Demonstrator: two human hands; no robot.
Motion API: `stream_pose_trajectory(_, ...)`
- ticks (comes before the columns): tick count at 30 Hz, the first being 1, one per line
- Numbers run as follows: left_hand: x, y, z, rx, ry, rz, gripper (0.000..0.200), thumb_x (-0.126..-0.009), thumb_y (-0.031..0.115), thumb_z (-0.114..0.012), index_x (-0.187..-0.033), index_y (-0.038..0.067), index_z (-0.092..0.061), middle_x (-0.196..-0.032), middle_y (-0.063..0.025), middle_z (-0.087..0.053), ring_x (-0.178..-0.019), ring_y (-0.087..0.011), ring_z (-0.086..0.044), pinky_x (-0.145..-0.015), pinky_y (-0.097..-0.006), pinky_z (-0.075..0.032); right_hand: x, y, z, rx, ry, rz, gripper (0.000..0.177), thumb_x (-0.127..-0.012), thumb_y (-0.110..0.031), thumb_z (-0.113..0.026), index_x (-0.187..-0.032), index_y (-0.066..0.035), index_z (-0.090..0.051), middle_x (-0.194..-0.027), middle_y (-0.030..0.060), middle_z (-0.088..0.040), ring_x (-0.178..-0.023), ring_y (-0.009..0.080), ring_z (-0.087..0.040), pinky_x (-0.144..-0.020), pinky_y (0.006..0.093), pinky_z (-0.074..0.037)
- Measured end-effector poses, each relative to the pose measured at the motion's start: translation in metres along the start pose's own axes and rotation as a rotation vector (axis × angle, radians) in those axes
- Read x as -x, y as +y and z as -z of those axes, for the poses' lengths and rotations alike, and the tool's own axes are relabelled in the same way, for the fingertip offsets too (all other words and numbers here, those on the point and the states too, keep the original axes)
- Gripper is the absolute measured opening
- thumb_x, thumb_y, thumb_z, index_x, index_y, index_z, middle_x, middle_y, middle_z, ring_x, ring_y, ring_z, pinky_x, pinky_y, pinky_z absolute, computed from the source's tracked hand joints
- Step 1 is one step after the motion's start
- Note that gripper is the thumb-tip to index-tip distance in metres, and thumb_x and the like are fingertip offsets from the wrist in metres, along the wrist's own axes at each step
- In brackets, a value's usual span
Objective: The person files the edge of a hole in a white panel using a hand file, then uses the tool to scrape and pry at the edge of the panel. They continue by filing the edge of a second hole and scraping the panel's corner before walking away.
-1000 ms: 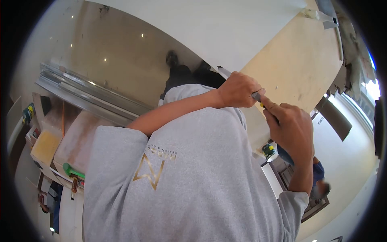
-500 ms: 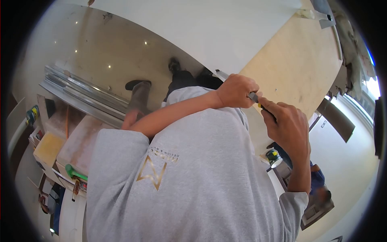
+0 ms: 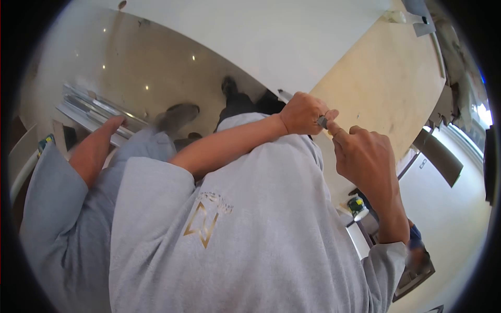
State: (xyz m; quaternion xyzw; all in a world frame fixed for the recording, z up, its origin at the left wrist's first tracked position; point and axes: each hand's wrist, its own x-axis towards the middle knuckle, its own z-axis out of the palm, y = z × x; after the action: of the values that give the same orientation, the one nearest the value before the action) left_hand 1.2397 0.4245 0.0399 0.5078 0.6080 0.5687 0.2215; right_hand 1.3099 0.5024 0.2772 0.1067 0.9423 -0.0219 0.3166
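Note:
My left hand (image 3: pixel 305 113) is closed in a fist around a flat grey metal strip (image 3: pixel 284 95). One end of the strip pokes out beyond the fist, by the corner of a white sheet (image 3: pixel 250 36). Close against it, my right hand (image 3: pixel 365 154) is closed on a slim dark tool with a bit of yellow, apparently a utility knife (image 3: pixel 330 133). Its grey tip end (image 3: pixel 322 122) meets the left fist, and most of its body is hidden by my fingers. Both hands are in front of my chest, at the near edge of a plywood board (image 3: pixel 376 88).
At left a co-worker in grey-blue clothes (image 3: pixel 57 193) leans in, one arm over long metal profiles (image 3: pixel 88 107) near the floor. A bottle (image 3: pixel 404 18) lies on the board's far edge. At right a tin (image 3: pixel 357 206) stands below my forearm, with another person (image 3: pixel 417 250) beyond.
The co-worker has come into view at left, covering the boxes and green-handled tool there. My hands stay together; the right has shifted slightly up and left, closer to the left fist.

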Motion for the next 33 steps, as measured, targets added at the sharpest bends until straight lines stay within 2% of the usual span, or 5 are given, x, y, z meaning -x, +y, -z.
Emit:
stream_pose_trajectory(5,0.014,-0.004,0.007,-0.064,-0.200,0.048,0.035,-0.097,0.024,-0.070,-0.065,0.012,-0.066,-0.066,-0.0079,-0.068,-0.064,-0.0326,-0.069,-0.058,-0.0477,-0.051,0.012,-0.018,-0.027,0.016,0.018,-0.009,0.052,-0.085,-0.009,-0.071,-0.138,-0.007,-0.075,-0.075,0.0112,-0.070,-0.061,0.0292,-0.070,-0.057,0.0424,-0.053)
stream_pose_trajectory(8,0.010,-0.006,0.006,-0.086,-0.180,-0.011,0.032,-0.096,0.023,-0.070,-0.067,0.013,-0.068,-0.070,-0.0075,-0.071,-0.068,-0.0323,-0.071,-0.061,-0.0468,-0.053,0.007,-0.015,-0.026,-0.072,0.076,-0.078,0.038,-0.093,-0.015,-0.076,-0.130,-0.016,-0.080,-0.073,0.0125,-0.069,-0.063,0.0329,-0.071,-0.060,0.0462,-0.055)
stream_pose_trajectory(13,0.014,-0.007,-0.001,0.115,0.055,-0.046,0.014,-0.091,0.015,-0.079,-0.078,0.015,-0.079,-0.072,-0.0074,-0.071,-0.067,-0.0311,-0.070,-0.060,-0.0436,-0.055,0.010,-0.023,-0.007,-0.206,0.170,-0.138,0.031,-0.095,-0.020,-0.077,-0.126,-0.019,-0.081,-0.075,0.0137,-0.068,-0.067,0.0372,-0.070,-0.064,0.0495,-0.055)
stream_pose_trajectory(24,0.013,0.002,-0.001,0.010,-0.126,-0.074,0.030,-0.097,0.023,-0.068,-0.069,0.014,-0.061,-0.063,-0.0068,-0.060,-0.060,-0.0302,-0.063,-0.053,-0.0462,-0.046,0.025,-0.014,-0.021,-0.201,0.168,-0.144,0.027,-0.097,-0.021,-0.077,-0.122,-0.017,-0.083,-0.072,0.0108,-0.068,-0.060,0.0314,-0.070,-0.057,0.0454,-0.051)
stream_pose_trajectory(33,0.014,-0.016,-0.014,-0.106,-0.018,-0.109,0.020,-0.096,0.019,-0.070,-0.076,0.019,-0.073,-0.073,-0.0067,-0.070,-0.067,-0.0313,-0.069,-0.057,-0.0455,-0.052,0.011,-0.010,-0.022,-0.458,0.316,-0.191,0.027,-0.096,-0.015,-0.075,-0.121,-0.008,-0.082,-0.085,0.0195,-0.076,-0.071,0.0362,-0.071,-0.069,0.0455,-0.056)
